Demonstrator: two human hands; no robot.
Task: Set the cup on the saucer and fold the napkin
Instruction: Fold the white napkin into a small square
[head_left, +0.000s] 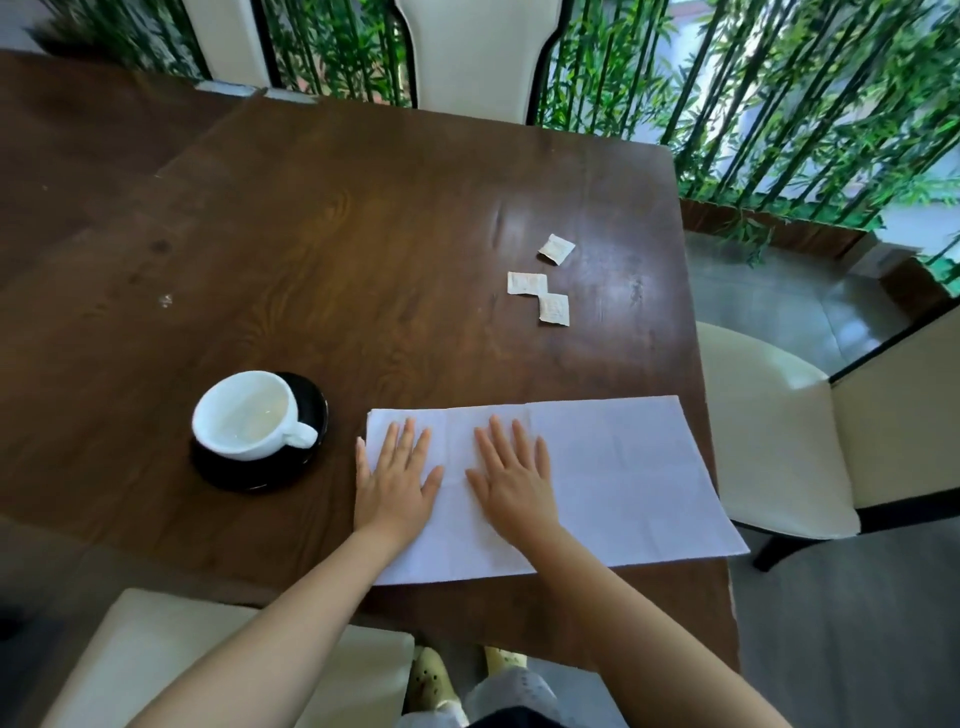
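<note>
Across the dark wooden table everything is laid out plainly; cream-upholstered chairs stand at its far, right and near sides, with green bamboo stems behind; nearest the front edge lies the pale napkin, a long rectangle spread flat, its right end reaching the table's right edge; both of the person's bare forearms reach over the near edge onto its left half; the left hand lies palm down at the napkin's left border, fingers spread and gripping nothing; the right hand lies flat just beside it, likewise released, pressing the cloth; left of the napkin, apart from it, the black saucer carries the white cup, upright, its handle pointing toward the napkin; farther back on the right lie three small white packets, two touching at a corner, the third near them.
</note>
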